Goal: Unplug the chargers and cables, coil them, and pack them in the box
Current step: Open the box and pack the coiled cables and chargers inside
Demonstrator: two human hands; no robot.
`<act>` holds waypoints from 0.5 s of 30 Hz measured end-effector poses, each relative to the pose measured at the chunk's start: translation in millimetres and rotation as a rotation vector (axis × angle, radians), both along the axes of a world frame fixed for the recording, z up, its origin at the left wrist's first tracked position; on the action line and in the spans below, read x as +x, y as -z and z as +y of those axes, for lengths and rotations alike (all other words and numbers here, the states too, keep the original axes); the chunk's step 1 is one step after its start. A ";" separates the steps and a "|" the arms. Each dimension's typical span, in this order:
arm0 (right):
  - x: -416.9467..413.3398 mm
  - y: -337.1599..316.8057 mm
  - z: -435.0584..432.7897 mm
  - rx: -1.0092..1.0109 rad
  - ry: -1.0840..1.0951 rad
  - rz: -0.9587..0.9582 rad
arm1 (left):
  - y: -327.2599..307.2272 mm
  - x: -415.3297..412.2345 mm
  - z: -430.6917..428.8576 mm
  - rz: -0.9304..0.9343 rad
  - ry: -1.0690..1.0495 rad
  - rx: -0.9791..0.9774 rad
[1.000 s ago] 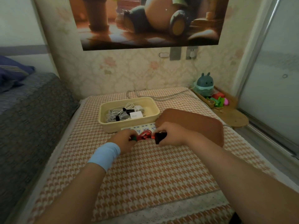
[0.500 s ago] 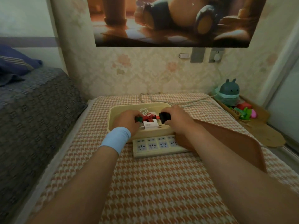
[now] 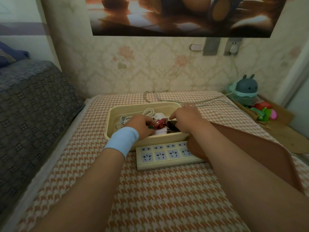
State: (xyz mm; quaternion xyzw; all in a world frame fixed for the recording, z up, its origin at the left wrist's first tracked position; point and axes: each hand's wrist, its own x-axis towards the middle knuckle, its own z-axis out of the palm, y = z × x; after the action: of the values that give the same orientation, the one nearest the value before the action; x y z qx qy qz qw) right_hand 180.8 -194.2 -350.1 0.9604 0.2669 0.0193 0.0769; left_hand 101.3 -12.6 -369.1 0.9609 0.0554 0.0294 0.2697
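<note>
A cream box [image 3: 167,104] stands on the checked cloth and holds a coiled white cable [image 3: 148,113] and a white charger [image 3: 160,115]. Both my hands are inside the box, near its front wall. My left hand [image 3: 142,125], with a blue wristband, pinches a coiled red cable [image 3: 160,123]. My right hand [image 3: 185,118] grips the black charger [image 3: 172,124] joined to that cable, index finger stretched out. The bundle sits low in the box, on the white items. In front of the box lies a cream power strip [image 3: 164,155] with nothing plugged into its visible sockets.
A brown lid [image 3: 254,148] leans under my right forearm, over the strip's right end. A grey cord [image 3: 205,102] runs behind the box toward the wall outlet [image 3: 232,47]. Toys [image 3: 247,88] stand at the right. A dark sofa [image 3: 33,104] borders the left.
Both hands carried the red cable and black charger from above the power strip forward over the box's front wall and lowered them into the box.
</note>
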 end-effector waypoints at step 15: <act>-84.1 -21.5 -103.5 0.342 0.053 0.338 | -27.6 -29.3 -101.7 -0.128 0.218 0.221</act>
State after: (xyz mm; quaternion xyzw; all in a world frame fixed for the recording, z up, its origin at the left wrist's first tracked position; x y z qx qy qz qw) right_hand 96.7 -297.7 -328.6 0.9557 0.2437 -0.0986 -0.1323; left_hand 72.0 -114.2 -341.5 0.9812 -0.0699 0.0669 0.1668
